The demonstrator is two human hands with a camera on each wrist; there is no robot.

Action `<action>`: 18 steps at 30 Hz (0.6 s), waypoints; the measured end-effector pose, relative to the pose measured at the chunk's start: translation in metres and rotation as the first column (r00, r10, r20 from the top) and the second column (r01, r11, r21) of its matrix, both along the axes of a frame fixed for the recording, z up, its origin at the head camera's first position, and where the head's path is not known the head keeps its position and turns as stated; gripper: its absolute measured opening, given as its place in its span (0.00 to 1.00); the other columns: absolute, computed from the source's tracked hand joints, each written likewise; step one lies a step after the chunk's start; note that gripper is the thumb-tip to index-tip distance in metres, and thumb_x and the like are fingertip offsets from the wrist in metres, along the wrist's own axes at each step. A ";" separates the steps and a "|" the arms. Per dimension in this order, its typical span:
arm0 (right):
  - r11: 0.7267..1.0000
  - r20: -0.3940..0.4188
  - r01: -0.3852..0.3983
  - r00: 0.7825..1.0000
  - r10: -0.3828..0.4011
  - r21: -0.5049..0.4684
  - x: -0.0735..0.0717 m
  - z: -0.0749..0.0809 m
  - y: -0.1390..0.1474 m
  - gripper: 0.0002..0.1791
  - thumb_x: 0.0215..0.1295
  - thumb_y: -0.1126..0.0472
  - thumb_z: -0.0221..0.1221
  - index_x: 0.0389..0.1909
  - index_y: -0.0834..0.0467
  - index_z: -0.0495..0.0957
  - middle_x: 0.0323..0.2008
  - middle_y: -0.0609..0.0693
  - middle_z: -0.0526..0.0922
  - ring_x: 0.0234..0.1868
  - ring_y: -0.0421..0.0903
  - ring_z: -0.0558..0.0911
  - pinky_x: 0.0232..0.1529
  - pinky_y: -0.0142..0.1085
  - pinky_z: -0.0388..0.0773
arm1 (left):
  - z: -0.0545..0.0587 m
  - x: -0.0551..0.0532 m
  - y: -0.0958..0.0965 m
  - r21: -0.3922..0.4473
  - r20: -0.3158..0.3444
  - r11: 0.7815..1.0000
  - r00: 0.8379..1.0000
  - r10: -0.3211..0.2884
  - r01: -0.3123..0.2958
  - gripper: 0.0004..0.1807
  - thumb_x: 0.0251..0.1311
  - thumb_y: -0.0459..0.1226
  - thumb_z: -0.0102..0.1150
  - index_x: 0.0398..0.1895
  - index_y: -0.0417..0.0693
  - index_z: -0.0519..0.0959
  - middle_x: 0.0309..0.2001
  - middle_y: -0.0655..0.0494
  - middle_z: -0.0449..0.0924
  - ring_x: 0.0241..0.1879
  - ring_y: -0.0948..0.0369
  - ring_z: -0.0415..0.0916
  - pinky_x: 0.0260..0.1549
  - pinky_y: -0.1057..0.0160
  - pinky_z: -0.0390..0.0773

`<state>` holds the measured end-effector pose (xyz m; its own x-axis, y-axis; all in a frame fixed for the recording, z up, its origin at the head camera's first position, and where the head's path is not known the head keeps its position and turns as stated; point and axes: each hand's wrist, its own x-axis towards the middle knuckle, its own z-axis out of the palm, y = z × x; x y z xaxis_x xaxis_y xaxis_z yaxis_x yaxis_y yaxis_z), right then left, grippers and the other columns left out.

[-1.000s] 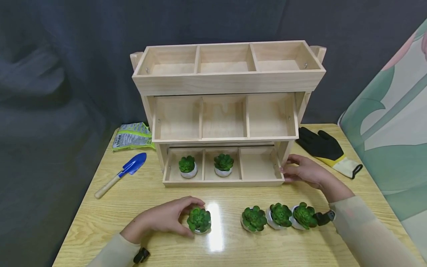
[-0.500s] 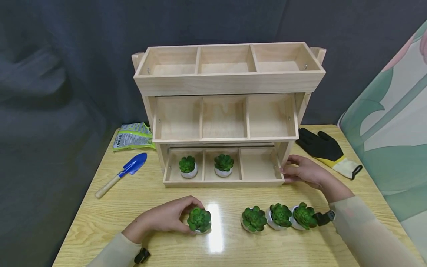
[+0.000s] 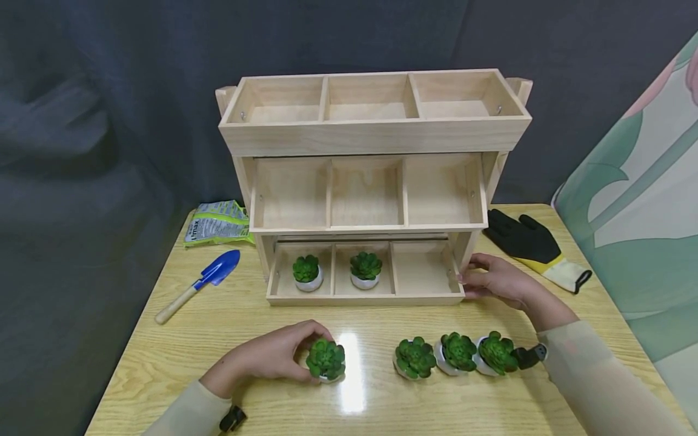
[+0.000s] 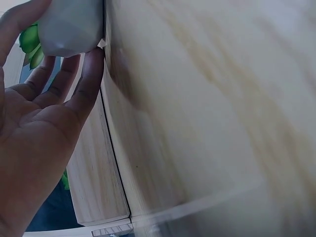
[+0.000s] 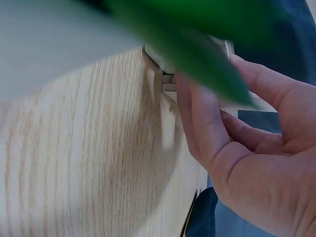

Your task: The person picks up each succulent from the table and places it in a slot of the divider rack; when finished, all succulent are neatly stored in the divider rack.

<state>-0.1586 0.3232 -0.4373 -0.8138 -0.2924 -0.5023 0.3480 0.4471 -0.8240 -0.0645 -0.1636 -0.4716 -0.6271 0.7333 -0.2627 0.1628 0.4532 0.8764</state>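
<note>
Half-curled left grip [image 3: 275,354] around potted succulent [image 3: 326,359]

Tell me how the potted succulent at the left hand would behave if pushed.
The succulent would probably slide, not roll: its white pot looks faceted, the table glossy. Leaves nearly hide the pot from above, so a high push might tip it.

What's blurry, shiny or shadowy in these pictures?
Head view: a white glare streak on the table beside the held succulent, with most things fairly sharp; left wrist view: dim, the tabletop soft and hazy; right wrist view: green leaves out of focus across the top, a soft shadow on the wood grain.
</note>
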 end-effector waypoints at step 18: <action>1.000 -0.013 0.001 1.000 -0.001 0.010 0.001 0.001 -0.001 0.44 0.79 0.58 0.61 0.83 0.71 0.48 0.74 0.73 0.61 0.52 0.47 0.87 0.52 0.39 0.91 | 0.002 0.000 -0.001 -0.017 -0.051 1.000 0.998 0.021 -0.022 0.34 0.57 0.46 0.81 0.65 0.68 0.75 0.60 0.68 0.80 0.60 0.69 0.79 0.68 0.66 0.77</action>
<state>-0.1574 0.3217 -0.4366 -0.8205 -0.2871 -0.4944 0.3374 0.4549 -0.8242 -0.0644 -0.1645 -0.4700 -0.6556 0.7149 -0.2432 0.1965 0.4725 0.8591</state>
